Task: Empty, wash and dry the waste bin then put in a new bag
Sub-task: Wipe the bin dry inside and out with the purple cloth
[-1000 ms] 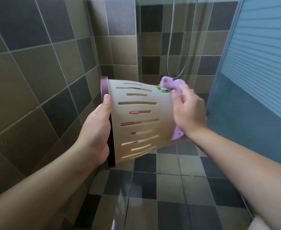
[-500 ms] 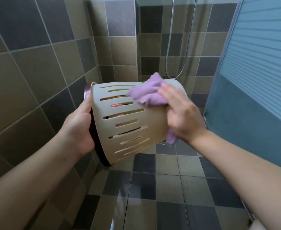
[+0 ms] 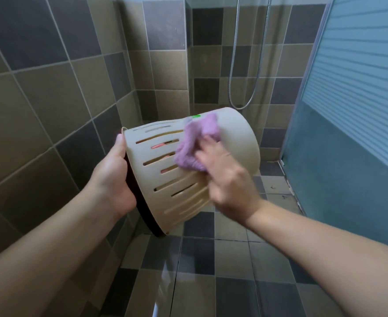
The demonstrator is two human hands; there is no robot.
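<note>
A beige slotted waste bin [image 3: 236, 138] with a dark maroon rim lies on its side in the air, its base pointing away and to the right. My left hand [image 3: 113, 179] grips the rim at the bin's mouth, fingers inside and showing pink through the slots. My right hand [image 3: 225, 177] presses a crumpled purple cloth [image 3: 195, 143] flat against the bin's upper side wall. A small green sticker [image 3: 196, 116] shows near the base edge.
I stand in a tiled shower corner. A brown and grey tiled wall [image 3: 39, 99] is close on the left. A frosted glass door [image 3: 353, 99] closes the right side. A metal shower hose [image 3: 241, 106] loops down the back wall. Checkered floor tiles [image 3: 222, 271] lie below.
The bin has turned so its base tips up and further away. My right hand with the cloth has slid from the base end down onto the slotted side wall.
</note>
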